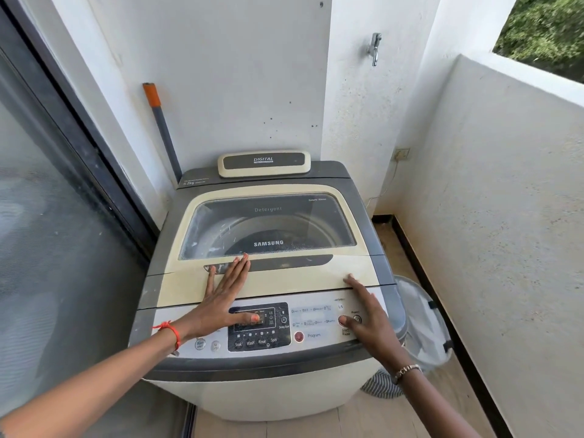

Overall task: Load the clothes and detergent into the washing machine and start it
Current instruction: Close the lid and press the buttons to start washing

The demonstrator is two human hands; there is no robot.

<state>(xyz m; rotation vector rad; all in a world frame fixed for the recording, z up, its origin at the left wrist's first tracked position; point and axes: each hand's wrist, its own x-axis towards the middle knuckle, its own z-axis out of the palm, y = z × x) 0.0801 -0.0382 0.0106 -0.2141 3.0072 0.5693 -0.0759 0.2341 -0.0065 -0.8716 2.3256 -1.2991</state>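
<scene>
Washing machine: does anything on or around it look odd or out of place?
Whitish smears streak the left of the lid window, like dried residue. A striped cloth lies on the floor by the washing machine, at its right front corner.

Tiled floor (347, 418), bearing a top-loading washing machine (278, 282), lid closed. Just right of the machine, a white mesh laundry basket (423, 324). Striped fabric (380, 385) at the basket's foot, beside the machine's front right corner.
</scene>
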